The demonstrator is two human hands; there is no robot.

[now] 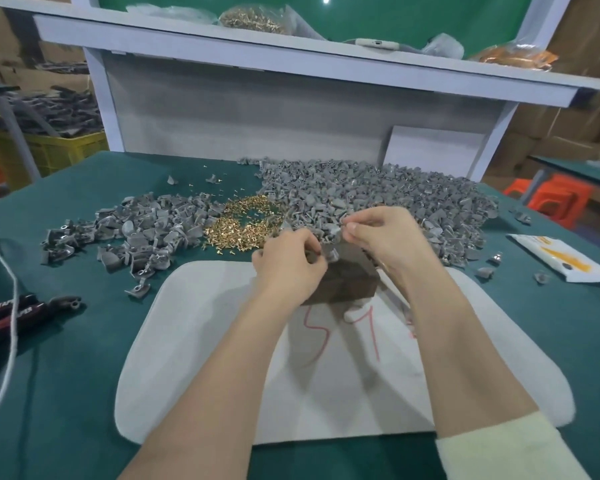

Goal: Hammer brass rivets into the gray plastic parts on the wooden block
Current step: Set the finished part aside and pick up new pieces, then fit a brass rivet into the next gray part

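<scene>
OK, from my feed: left hand [288, 261] has its fingers curled, thumb and fingertips pinching a small gray plastic part [332, 254] at the top left corner of the dark brown rectangular wooden block [347, 285]. Whether the part touches the block top or sits just above it, I can't tell through the blur. Right hand [378, 237] is over the block's far right side, thumb and forefinger pinched on a second gray plastic piece [340, 230] at the edge of the big loose heap of gray plastic parts [395, 195]; the other fingers are curled. I can't make out a rivet in either hand. The scattered pile of small brass rivets [243, 225] lies just beyond the left hand, between that heap and a smaller gray heap [136, 233] to the left. The block stands on a white rounded mat with red marks [187, 341] on the green table cloth [66, 368]. Black-and-red handled pliers [25, 311] lie at far left.
</scene>
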